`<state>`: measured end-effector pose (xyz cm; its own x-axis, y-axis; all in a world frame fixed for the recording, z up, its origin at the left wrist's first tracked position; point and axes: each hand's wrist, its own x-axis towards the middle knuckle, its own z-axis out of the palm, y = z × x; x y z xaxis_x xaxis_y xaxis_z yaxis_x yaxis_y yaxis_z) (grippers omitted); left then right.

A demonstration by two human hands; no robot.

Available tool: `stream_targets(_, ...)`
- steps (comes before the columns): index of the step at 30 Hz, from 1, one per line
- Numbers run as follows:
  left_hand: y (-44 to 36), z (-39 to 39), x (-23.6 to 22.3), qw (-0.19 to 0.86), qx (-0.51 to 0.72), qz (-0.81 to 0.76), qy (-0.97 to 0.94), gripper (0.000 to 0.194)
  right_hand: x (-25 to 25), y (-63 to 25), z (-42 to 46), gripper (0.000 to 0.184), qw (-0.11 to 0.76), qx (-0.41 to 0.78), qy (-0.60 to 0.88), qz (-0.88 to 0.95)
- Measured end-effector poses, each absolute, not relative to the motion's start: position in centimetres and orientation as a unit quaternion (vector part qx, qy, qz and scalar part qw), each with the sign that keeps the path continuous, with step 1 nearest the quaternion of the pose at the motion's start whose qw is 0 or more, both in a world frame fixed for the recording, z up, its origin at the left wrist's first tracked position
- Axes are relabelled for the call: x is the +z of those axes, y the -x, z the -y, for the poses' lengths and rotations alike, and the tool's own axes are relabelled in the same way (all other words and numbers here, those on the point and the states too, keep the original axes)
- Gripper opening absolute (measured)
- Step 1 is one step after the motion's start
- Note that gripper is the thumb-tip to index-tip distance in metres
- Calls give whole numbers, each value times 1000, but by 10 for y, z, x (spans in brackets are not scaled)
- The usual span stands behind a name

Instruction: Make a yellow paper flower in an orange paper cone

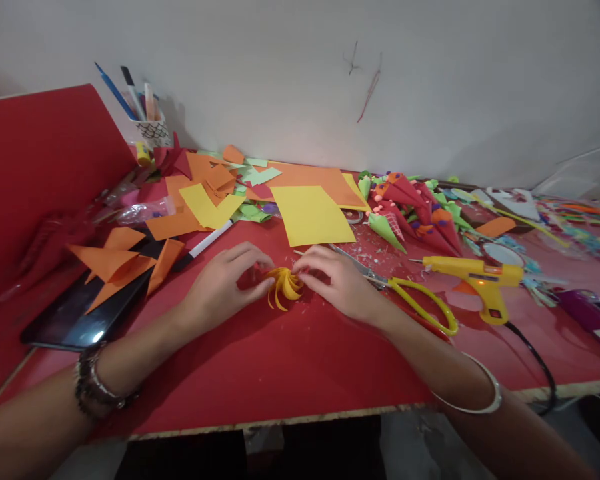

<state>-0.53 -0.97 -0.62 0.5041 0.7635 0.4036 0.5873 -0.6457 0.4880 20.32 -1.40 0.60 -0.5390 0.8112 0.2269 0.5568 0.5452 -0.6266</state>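
Observation:
A small yellow paper piece cut into curved strips [286,285] is between my two hands, low over the red tabletop [280,360]. My left hand [233,280] pinches its left side between thumb and fingers. On the opposite side, my right hand [337,280] has its thumb and fingertips closed on the piece's upper right edge. The strips fan out and curl downward. Just behind my hands lies a flat yellow paper sheet [313,217]. Yellow-handled scissors [423,303] rest to the right, their blades partly hidden behind my right hand.
A yellow glue gun [473,277] with its light on lies at right, its cord over the front edge. Orange paper shapes [113,263] cover a phone [80,327] at left. Paper scraps and decorated cones [415,207] line the wall. A pen cup [153,130] stands back left.

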Motion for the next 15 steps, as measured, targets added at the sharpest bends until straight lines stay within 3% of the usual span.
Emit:
stream_targets(6, 6, 10, -8, 140, 291, -400, -858, 8, 6, -204, 15, 3, 288, 266, 410, 824)
stream_targets(15, 3, 11, -8, 159, 282, -420, -848, 9, 6, -204, 16, 3, 269, 266, 406, 832)
